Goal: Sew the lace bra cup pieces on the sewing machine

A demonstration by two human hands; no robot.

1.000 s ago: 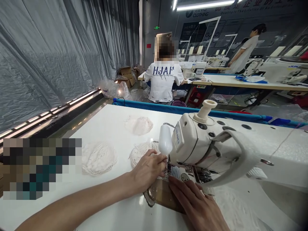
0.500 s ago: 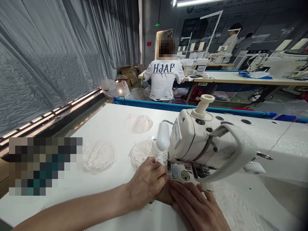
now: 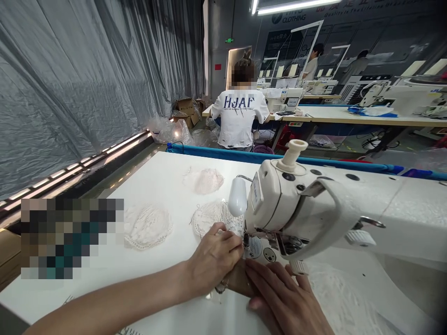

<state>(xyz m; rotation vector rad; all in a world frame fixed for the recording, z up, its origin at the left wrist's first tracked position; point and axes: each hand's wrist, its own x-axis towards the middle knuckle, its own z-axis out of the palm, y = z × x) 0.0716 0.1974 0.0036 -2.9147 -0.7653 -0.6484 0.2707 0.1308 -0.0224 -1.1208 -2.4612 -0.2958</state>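
Note:
A white sewing machine (image 3: 300,209) stands on the white table (image 3: 164,177). My left hand (image 3: 214,256) lies just left of the needle, fingers curled and pressing white lace (image 3: 213,216) down at the presser foot. Flat beside it, my right hand (image 3: 282,300) has its fingers together on a brown transparent template (image 3: 239,281) in front of the needle plate. More lace spreads under my right wrist towards the lower right.
Two loose lace pieces (image 3: 148,225) (image 3: 204,180) lie on the table to the left. A person in a white printed T-shirt (image 3: 239,116) sits with their back to me at another sewing table. Grey plastic sheeting (image 3: 70,83) covers the left wall. Further machines stand at the right.
Both hands have slid a little towards me and closer together, and they now cover more of the brown template. A person at the back has walked left.

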